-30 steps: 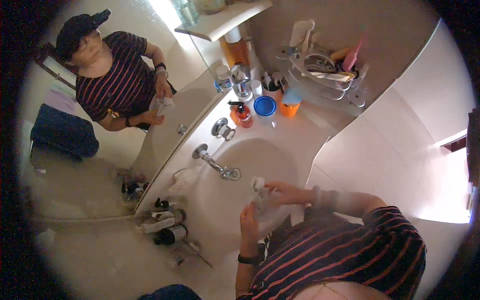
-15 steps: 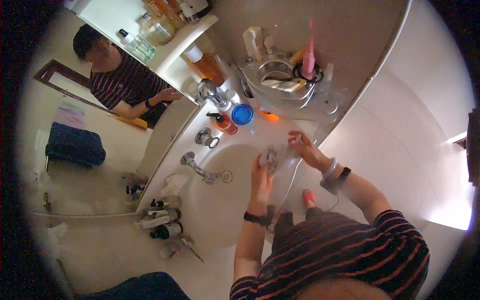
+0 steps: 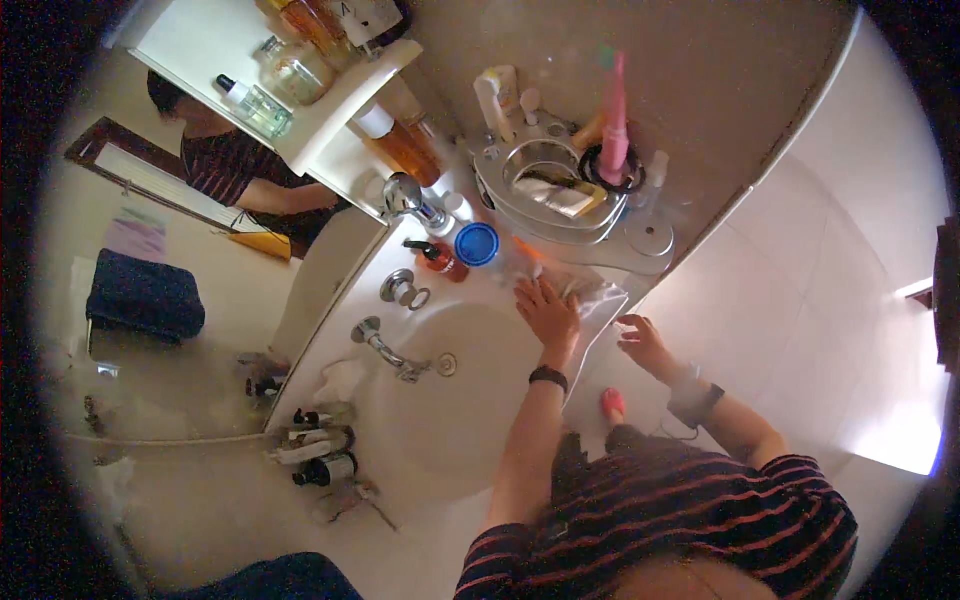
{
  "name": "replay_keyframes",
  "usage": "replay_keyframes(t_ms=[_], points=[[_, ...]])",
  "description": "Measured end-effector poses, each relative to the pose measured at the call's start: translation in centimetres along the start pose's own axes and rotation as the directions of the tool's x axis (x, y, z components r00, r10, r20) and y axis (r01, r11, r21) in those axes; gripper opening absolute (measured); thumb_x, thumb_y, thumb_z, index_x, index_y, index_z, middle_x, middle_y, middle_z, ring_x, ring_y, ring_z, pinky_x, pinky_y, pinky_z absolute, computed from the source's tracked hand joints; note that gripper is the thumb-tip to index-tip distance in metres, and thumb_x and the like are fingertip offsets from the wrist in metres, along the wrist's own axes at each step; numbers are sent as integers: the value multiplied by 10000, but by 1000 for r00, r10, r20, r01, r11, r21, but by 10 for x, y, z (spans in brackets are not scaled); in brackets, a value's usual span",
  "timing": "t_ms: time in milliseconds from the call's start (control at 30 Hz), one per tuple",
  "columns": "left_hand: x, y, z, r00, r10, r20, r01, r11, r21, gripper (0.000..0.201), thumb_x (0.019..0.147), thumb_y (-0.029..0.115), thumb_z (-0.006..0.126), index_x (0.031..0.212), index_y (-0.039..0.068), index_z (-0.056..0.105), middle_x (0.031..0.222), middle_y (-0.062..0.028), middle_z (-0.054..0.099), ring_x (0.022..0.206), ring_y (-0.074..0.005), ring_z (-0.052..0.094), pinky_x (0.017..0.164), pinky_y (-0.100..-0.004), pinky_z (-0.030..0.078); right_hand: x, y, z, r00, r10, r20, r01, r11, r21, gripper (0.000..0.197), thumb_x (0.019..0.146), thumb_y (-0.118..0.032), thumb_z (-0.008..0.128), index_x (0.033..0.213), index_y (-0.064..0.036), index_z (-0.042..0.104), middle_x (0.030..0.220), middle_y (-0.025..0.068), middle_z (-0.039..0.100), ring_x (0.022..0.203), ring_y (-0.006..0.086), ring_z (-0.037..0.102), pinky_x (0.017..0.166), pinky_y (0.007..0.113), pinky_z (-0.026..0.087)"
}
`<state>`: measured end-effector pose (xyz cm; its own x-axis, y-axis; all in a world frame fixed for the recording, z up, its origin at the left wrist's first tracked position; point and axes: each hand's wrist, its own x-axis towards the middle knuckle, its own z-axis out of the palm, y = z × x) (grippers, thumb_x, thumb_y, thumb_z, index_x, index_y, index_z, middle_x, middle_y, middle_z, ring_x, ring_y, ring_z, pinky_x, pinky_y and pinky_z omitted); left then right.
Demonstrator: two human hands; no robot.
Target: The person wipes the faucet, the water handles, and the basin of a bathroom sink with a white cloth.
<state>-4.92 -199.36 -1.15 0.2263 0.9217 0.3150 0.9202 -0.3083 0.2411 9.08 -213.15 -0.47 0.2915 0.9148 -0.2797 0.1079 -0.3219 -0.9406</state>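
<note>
My left hand (image 3: 548, 318) lies palm down at the far right edge of the sink, fingers stretched out over a crumpled clear plastic bag (image 3: 600, 296). An orange item (image 3: 526, 248) shows just beyond its fingertips. A jar with a blue lid (image 3: 477, 244) and a red pump bottle (image 3: 442, 261) stand farther left on the counter. My right hand (image 3: 645, 345) hangs beyond the counter's edge, apart from the bag. Its fingers are bent together at the tips; whatever small thing they pinch is too blurred to name.
The white basin (image 3: 440, 430) lies left of my arms, with a chrome faucet (image 3: 390, 352) over it. A grey corner caddy (image 3: 560, 225) holds a pink toothbrush (image 3: 616, 125). Several bottles, including a dark one (image 3: 328, 469), stand at the left. A glass-bottle shelf (image 3: 350, 98) juts out above.
My left hand has moved from above the basin to the counter and turned palm down onto the plastic bag. The right hand has drawn back toward me, away from the bag.
</note>
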Motion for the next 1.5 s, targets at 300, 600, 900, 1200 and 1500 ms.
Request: replay_keyframes(t_ms=[300, 600, 900, 1200, 1500], points=[[-35, -2, -20, 993, 57, 103, -61, 997, 36, 520, 782, 287, 589, 1208, 8, 481, 1345, -203, 353, 1259, -387, 299, 1038, -491, 236, 80, -99, 33, 756, -645, 109, 620, 655, -432, 427, 766, -56, 617, 1175, -71, 496, 1053, 163, 577, 977, 296, 555, 783, 358, 478], [-67, -14, -48, 985, 75, 154, -67, 996, -55, 567, 766, 249, 604, 1253, 21, 423, 1348, -235, 327, 1245, -436, 289, 1022, -581, 198, 136, -129, 91, 876, -461, 144, 430, 609, -666, 381, 802, -142, 577, 1177, -146, 510, 976, 176, 618, 862, 373, 591, 722, 443, 481], [-36, -20, -37, 978, 140, 153, -131, 989, -65, 748, 767, 332, 590, 1307, -93, 295, 1370, -298, 253, 1263, -445, 259, 1057, -516, 188, 125, -156, 70, 725, -674, 139, 517, 400, -757, 243, 834, -145, 546, 1074, -108, 566, 908, 171, 605, 848, 356, 576, 723, 428, 463], [40, -18, -7, 997, 49, 60, -44, 995, -90, 796, 728, 386, 629, 1331, -29, 315, 1354, -250, 316, 1271, -393, 268, 1064, -469, 190, 86, -140, 19, 593, -773, 226, 459, 93, -884, 207, 808, -137, 600, 1011, -99, 619, 935, 130, 608, 853, 302, 574, 740, 408, 451], [83, -8, 13, 999, -52, -10, 45, 940, -339, 958, 588, 408, 752, 1338, 11, 307, 1367, -237, 294, 1302, -380, 219, 1073, -479, 170, 60, -133, -9, 679, -722, 136, 474, 289, -832, 105, 785, -92, 632, 882, -55, 647, 802, 116, 635, 721, 280, 599, 663, 385, 473]])
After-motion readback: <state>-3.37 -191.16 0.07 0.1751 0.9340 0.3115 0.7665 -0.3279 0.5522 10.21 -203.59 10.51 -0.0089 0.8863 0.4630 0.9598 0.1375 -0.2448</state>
